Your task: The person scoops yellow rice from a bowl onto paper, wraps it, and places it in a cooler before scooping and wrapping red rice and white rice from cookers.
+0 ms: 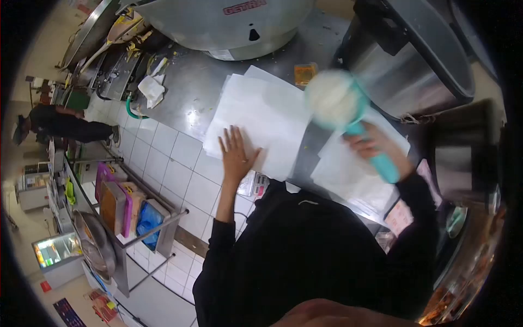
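My left hand (236,155) lies with fingers spread on a stack of white paper sheets (267,120). My right hand (376,146) is wrapped round the handle of a teal scoop (385,166). White rice (332,99), blurred by motion, fills the scoop's round bowl. The scoop is above the gap between the paper stack and a second pile of white sheets (348,171), which is partly hidden beneath my right hand and forearm.
A large grey cooker marked GETRA (234,24) stands on the steel table (182,82). Beside the scoop are a small orange-brown container (305,74) and a tall steel pot (400,68). A crumpled white cloth (152,90) lies at left. Another person (68,122) stands farther off.
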Motion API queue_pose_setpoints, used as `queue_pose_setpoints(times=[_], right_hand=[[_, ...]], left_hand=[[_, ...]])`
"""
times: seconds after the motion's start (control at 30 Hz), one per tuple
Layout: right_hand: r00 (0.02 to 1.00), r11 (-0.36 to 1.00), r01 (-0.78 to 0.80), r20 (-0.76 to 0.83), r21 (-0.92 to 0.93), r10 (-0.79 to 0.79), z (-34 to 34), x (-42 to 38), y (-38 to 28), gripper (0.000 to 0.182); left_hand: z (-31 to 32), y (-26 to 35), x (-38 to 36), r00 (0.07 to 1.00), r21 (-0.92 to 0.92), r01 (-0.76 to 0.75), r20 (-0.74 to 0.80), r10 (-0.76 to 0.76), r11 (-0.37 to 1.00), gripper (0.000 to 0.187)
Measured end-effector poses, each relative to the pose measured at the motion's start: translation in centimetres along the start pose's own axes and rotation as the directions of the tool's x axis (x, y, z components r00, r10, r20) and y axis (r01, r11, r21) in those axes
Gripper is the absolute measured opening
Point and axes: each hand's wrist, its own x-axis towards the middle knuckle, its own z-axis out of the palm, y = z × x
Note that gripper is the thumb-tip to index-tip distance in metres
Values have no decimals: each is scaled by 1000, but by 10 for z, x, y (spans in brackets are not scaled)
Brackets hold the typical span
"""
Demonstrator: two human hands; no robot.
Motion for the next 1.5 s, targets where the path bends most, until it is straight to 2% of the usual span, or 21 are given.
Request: queue_pose_setpoints(times=[0.03, 0.1, 0.17, 0.23, 0.3, 0.37, 0.43, 0.57, 0.6, 0.77, 0.93, 1.0, 1.07, 1.1, 1.13, 1.17, 1.23, 1.33, 1.43, 1.47, 1.5], right_hand=[[998, 995, -17, -57, 94, 23, -26, 34, 16, 44], [995, 979, 58, -63, -197, -72, -64, 90, 23, 49], [927, 874, 174, -225, -454, -301, -63, 120, 18, 54], [699, 418, 212, -161, -884, -696, -16, 126, 19, 56], [473, -160, -29, 128, -987, -872, 3, 143, 22, 61], [386, -610, -382, 480, -694, -788, -8, 173, 29, 66], [541, -693, -562, 434, -451, -721, -48, 211, 50, 64], [607, -666, -594, 292, -451, -739, -29, 201, 29, 65], [550, -683, -581, 404, -444, -731, -40, 213, 27, 64], [630, -735, -493, 391, -466, -671, -33, 198, 17, 61], [486, -624, -407, 420, -668, -767, -39, 195, 33, 53], [206, -587, -294, 549, -755, -810, -36, 154, 44, 50], [107, -179, -167, 162, -970, -981, -17, 72, 68, 46], [-54, 37, -249, -24, -968, -998, -22, 29, 79, 44], [-123, -10, -187, 34, -982, -992, -33, -16, 93, 43], [-237, -57, -409, 167, -911, -957, -69, -57, 102, 41], [-324, 38, -640, 225, -767, -919, -132, -125, 121, 42], [-403, 334, -717, -27, -612, -915, -195, -176, 137, 45], [-402, 268, -888, 348, -372, -847, -219, -177, 138, 48], [-365, 209, -911, 459, -355, -810, -213, -168, 140, 52], [-335, 99, -865, 418, -492, -844, -208, -153, 142, 51]], left_hand=[[14, -1, 0, 998, -44, -44, -35, 42, 998, 88], [22, 11, 9, 997, -160, -57, -61, 47, 986, 91], [21, 11, 15, 995, -208, -44, -95, 25, 977, 95], [21, 9, 14, 994, -229, -3, -106, -22, 973, 97], [21, 8, 5, 991, -222, 65, -99, -89, 973, 99], [17, 6, 7, 994, -220, 70, -69, -87, 973, 100], [13, 7, 8, 994, -236, 88, -45, -102, 968, 99], [12, 5, 9, 996, -254, 89, 13, -88, 963, 102], [13, 5, 11, 995, -241, 104, 12, -104, 965, 103], [13, 3, 5, 996, -174, 91, 38, -85, 981, 105], [20, 2, 9, 998, -217, 36, -41, -46, 976, 97], [16, 11, 7, 983, -307, 0, -177, -57, 952, 78], [-4, 41, 10, 978, -508, -209, -89, 191, 836, 61], [-15, 58, 11, 945, -607, -287, -54, 322, 741, 53], [-23, 80, 15, 826, -672, -467, -99, 555, 575, 35], [-1, 93, 17, 714, -770, -460, -25, 700, 442, 31], [7, 130, 32, 517, -762, -446, 208, 830, 469, 37], [22, 164, 54, 416, -685, -581, 214, 884, 439, 42], [21, 184, 62, 365, -630, -630, 275, 889, 454, 34], [21, 189, 64, 363, -607, -640, 302, 882, 471, 30], [23, 189, 66, 359, -636, -629, 273, 892, 447, 27]])
